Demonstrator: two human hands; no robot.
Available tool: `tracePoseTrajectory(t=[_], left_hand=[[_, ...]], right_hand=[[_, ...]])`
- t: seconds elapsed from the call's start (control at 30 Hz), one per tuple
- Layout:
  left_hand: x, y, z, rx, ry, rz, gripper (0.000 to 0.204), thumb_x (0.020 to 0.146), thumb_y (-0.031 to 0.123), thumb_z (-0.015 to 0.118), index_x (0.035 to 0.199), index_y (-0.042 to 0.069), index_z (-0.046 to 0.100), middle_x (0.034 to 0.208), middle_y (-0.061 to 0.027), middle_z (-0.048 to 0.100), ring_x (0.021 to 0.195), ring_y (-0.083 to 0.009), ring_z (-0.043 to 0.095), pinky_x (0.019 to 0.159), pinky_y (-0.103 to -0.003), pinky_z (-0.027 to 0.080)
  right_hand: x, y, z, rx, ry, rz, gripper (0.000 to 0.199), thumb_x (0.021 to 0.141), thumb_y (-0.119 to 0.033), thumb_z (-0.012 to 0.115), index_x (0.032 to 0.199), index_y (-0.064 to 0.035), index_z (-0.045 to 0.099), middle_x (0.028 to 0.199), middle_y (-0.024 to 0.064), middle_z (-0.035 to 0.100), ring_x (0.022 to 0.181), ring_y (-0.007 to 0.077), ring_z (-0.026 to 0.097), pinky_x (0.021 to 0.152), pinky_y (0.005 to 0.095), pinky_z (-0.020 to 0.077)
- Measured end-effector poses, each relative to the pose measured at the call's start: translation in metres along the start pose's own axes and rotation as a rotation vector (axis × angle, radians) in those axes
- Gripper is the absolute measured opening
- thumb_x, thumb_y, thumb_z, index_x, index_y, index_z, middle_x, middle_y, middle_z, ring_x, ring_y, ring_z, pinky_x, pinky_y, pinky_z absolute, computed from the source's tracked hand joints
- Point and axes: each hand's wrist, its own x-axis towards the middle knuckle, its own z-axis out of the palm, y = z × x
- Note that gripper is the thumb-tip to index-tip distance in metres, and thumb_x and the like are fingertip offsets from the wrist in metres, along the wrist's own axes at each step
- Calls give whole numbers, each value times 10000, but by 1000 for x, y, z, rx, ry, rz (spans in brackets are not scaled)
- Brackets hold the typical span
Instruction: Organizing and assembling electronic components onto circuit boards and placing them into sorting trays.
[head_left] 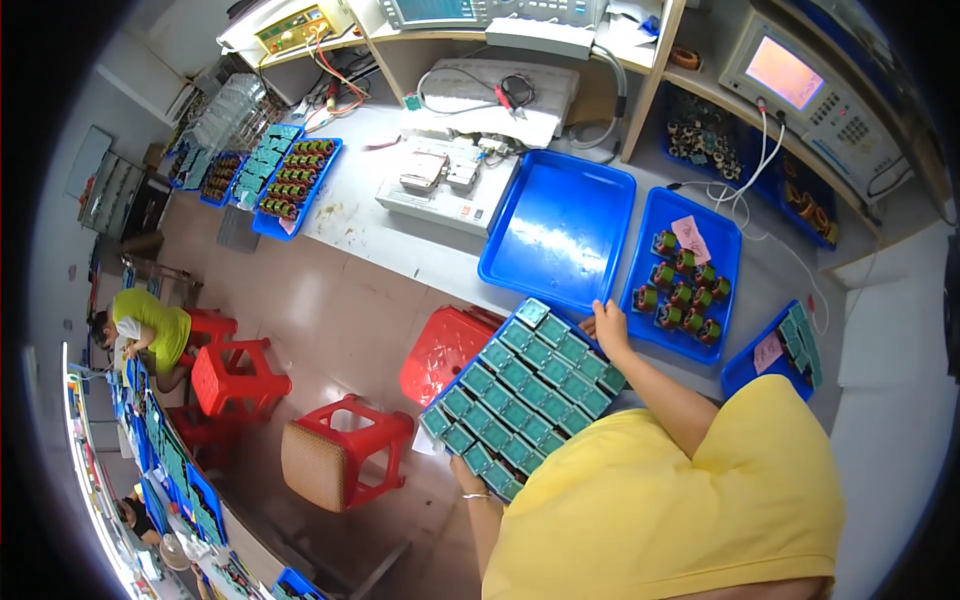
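**Loaded tray, two hands: keep it flat**

The loaded tray [462, 366] is in front of the person's body, overlapping the front edge of the counter [350, 220] in this view; whether it rests there cannot be told. Rows of green circuit boards [520, 385] cover it closely. The right hand [608, 328] grasps its far right edge, just beside the wide blue tray [560, 220]. The left hand [467, 477] supports the near left side — its fingertips are hidden, so the exact grip there is unclear.

Good handling probably means sharing the weight evenly and keeping the tray level, since a dip at either corner could send the boards sliding into one another. The right hand's knuckles want clearance from the wide blue tray's rim, and any turn should be slow. The red stool [435, 355] shows just past the left edge — a likely snag for a low corner.
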Motion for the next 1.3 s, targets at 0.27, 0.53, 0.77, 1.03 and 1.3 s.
tracePoseTrajectory(t=[0.27,0.53,0.77,1.03,1.3], left_hand=[[6,-9,18,210,29,187,366,876,289,422,862,-25,611,750,-78,628,656,-153,594,566,-294,486],[27,14,89,-76,-11,88,422,870,375,430,974,0,592,830,-68,626,696,-159,609,591,-290,501],[34,16,161,-67,-111,-121,368,868,344,437,1033,38,560,882,-65,621,755,-196,608,680,-310,497],[92,3,211,449,-339,-272,550,868,412,361,1110,-73,449,925,-264,582,724,-365,626,560,-408,560],[71,37,264,315,-646,-494,562,843,366,318,1183,-80,354,1114,-306,468,962,-458,522,741,-501,529]], right_hand=[[0,-67,-49,478,13,75,188,908,-210,359,905,-26,398,756,226,628,555,268,629,431,300,498],[-53,-125,-163,455,-33,65,295,875,-274,419,918,7,499,650,190,610,488,250,608,387,307,474],[-109,-142,-253,471,115,31,322,828,-304,467,893,7,513,586,145,581,423,226,566,358,305,455],[-178,-143,-332,466,471,-34,346,809,-317,479,895,16,513,563,121,556,376,208,531,327,303,436],[-271,-111,-375,505,878,-107,330,790,-338,520,886,-23,514,679,49,530,397,142,465,304,281,390]])
